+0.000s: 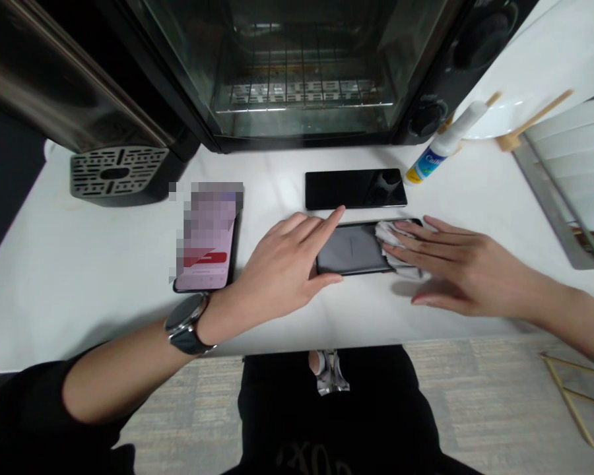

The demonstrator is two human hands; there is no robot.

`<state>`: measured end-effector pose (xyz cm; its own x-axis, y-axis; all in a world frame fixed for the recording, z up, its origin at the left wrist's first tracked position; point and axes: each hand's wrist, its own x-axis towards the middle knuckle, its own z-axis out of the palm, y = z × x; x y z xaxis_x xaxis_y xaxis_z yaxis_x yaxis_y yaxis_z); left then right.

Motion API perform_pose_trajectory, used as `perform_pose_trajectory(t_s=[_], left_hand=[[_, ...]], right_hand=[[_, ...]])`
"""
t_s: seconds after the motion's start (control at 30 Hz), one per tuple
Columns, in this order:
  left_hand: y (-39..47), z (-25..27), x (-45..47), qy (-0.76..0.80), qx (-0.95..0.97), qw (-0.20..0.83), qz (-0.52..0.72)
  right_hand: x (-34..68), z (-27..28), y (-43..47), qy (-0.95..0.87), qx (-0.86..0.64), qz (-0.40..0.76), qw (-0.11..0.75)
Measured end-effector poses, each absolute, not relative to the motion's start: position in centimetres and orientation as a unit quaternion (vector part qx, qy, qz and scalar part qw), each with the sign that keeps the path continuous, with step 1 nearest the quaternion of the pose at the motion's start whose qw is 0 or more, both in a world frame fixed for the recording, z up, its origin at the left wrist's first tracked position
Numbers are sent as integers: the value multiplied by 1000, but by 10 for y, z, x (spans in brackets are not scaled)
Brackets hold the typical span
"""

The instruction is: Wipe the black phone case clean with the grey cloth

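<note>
A grey phone case (354,249) with a raised black rim lies flat on the white counter, its right part covered. My left hand (290,260) grips its left end between thumb and forefinger; the other fingers are curled. At the right end, my right hand (455,264) presses a crumpled white cloth (396,241) onto the case, with fingers laid over it and thumb apart. Just beyond the case rests a black phone (354,189), screen dark. Left of my left hand is another phone (208,264) with a lit, partly blurred screen.
A toaster oven (301,142) stands at the back, with a coffee machine's drip tray (119,173) to its left. At right are a white spray bottle (438,148) and a rack of white plates (574,145). The counter's front edge (327,348) is close to my body.
</note>
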<state>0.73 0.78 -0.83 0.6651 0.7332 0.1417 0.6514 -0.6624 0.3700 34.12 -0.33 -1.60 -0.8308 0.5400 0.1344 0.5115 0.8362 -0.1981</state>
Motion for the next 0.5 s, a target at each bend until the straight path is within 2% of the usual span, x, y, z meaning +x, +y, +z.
perform_pose_trajectory(t_s=[0.23, 0.5], left_hand=[[7, -11, 3, 363, 906, 156, 150], [4, -9, 3, 372, 910, 134, 126]], right_hand=[[252, -21, 4, -969, -158, 142, 126], [344, -11, -2, -961, -236, 121, 74]])
